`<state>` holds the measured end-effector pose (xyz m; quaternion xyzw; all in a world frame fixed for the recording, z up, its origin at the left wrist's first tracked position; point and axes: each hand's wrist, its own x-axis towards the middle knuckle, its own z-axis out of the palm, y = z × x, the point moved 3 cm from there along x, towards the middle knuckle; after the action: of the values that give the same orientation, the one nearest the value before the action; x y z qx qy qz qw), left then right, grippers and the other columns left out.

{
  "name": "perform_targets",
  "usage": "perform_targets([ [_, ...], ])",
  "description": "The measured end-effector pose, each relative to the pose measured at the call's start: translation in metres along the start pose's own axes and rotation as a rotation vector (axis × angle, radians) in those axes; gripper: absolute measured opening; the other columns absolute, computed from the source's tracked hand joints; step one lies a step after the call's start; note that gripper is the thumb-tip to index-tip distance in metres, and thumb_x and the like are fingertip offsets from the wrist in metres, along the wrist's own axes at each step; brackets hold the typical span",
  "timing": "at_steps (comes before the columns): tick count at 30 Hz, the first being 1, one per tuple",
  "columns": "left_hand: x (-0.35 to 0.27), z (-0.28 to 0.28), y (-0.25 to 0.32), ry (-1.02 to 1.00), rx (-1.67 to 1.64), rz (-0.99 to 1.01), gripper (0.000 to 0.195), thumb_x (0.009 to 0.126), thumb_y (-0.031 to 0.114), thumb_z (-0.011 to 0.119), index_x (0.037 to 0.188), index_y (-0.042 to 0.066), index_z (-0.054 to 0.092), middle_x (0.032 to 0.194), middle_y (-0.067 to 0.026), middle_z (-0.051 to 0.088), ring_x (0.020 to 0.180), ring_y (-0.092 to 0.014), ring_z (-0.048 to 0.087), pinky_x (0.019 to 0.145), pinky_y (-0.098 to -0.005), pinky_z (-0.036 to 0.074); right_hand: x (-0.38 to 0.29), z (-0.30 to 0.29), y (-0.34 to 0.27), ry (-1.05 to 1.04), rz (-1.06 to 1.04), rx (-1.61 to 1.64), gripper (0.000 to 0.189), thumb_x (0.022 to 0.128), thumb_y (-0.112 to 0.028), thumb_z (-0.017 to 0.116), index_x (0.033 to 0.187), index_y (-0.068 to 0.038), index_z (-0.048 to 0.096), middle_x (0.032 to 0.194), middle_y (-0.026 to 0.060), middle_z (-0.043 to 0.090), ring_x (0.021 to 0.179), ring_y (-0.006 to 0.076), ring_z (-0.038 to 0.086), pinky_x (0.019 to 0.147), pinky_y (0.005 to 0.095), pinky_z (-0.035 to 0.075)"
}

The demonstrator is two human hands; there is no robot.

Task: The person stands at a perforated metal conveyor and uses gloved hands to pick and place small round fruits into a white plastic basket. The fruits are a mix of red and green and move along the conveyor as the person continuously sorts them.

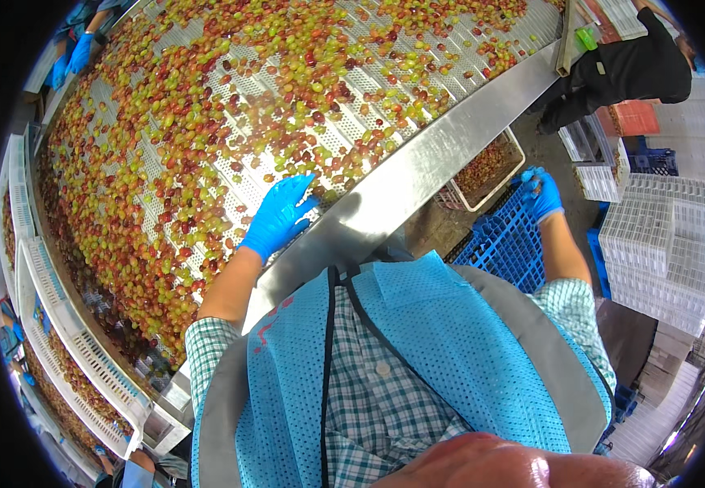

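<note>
Red and green grapes [194,183] lie spread over a perforated metal sorting conveyor [239,177] before me. My left hand [277,216], in a blue glove, reaches over the conveyor's near side, fingers apart among grapes by the metal rail [413,165]; nothing held shows. Out to the right, beyond the rail, my right hand [538,192], also gloved in blue, is above the edge of a blue plastic crate [502,238]. Its fingers are curled around small brownish bits, perhaps grapes. A pale-rimmed crate [520,160] with small fruit inside stands under the rail, left of that hand.
Stacked white crates [663,244] stand at the right. A person in dark clothes [621,73] is beyond the rail at the upper right. Another person's gloved hands [80,53] are at the far left edge. White trays [78,317] of grapes run along the left side.
</note>
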<state>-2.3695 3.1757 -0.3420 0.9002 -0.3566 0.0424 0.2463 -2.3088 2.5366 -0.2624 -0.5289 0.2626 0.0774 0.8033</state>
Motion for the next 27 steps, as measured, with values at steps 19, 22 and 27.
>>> perform_targets([
  [19,0.232,0.022,-0.029,0.295,0.137,-0.512,0.056,0.068,0.02,0.083,0.119,0.012,0.06,0.131,-0.0186,0.05,0.116,-0.042,0.05,0.1,-0.053,0.041,0.203,0.266,-0.071,-0.725,-0.088,-2.263,0.065,0.098,-0.064,0.04,0.119,-0.012,0.071,0.124,0.0151,0.068,0.117,0.0372,0.061,0.103,0.0491,0.045],
  [22,0.258,0.013,-0.036,0.5,0.218,-0.625,0.047,0.071,0.016,0.081,0.113,0.008,0.061,0.134,-0.0211,0.053,0.115,-0.043,0.054,0.097,-0.0529,0.044,0.214,0.273,-0.045,-0.92,0.189,-2.356,0.071,0.096,-0.07,0.038,0.124,-0.014,0.071,0.133,0.0157,0.063,0.123,0.0383,0.058,0.108,0.048,0.042],
  [27,0.25,0.035,0.007,-0.028,-0.471,-0.228,0.035,0.079,0.016,0.073,0.112,0.005,0.066,0.13,-0.0184,0.059,0.109,-0.042,0.06,0.096,-0.0526,0.048,0.238,0.259,-0.006,-1.282,0.648,-1.937,0.076,0.095,-0.069,0.043,0.132,-0.006,0.064,0.146,0.017,0.054,0.137,0.0309,0.048,0.116,0.0424,0.032],
])
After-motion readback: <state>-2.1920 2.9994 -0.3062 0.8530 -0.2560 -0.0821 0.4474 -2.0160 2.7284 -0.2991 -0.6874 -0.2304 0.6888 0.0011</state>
